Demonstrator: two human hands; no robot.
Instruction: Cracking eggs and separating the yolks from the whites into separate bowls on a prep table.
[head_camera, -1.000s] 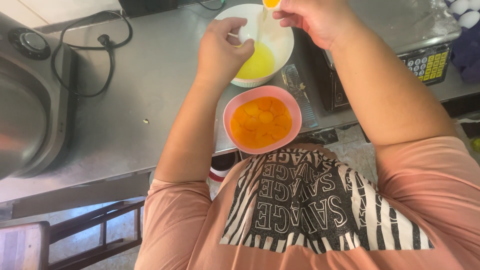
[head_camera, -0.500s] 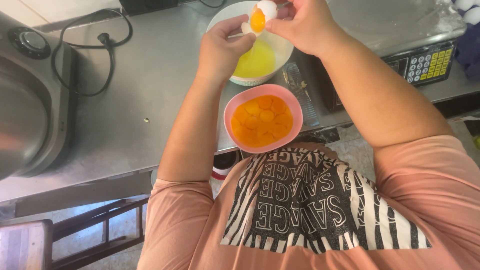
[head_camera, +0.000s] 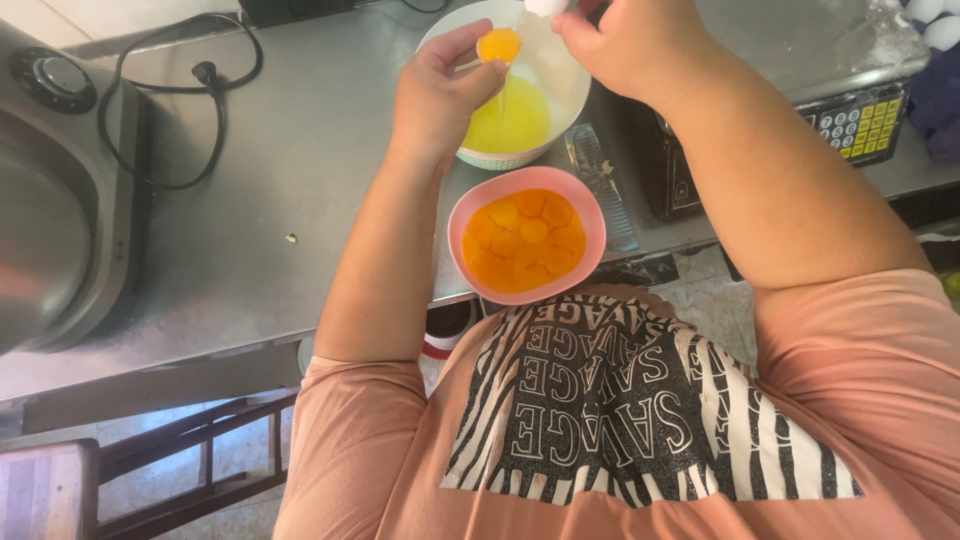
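Note:
My left hand (head_camera: 440, 95) holds half an eggshell with an orange yolk (head_camera: 498, 45) in it, above a white bowl (head_camera: 560, 110) of clear yellowish egg white. A strand of egg white runs down from the shell into that bowl. My right hand (head_camera: 625, 40) grips the other white shell half (head_camera: 545, 6) at the top edge of the view, just right of the yolk. Nearer to me sits a pink bowl (head_camera: 590, 215) holding several yolks.
The bowls stand on a grey metal counter (head_camera: 280, 200). A large metal appliance with a black knob (head_camera: 45, 200) and a black power cord (head_camera: 170, 110) lie to the left. A scale with yellow keys (head_camera: 850, 120) and white eggs (head_camera: 935, 25) are at the right. A wooden stool (head_camera: 150, 480) is lower left.
The yolk has passed from the shell by my right hand into the shell in my left hand. Both hands have shifted a little above the white bowl.

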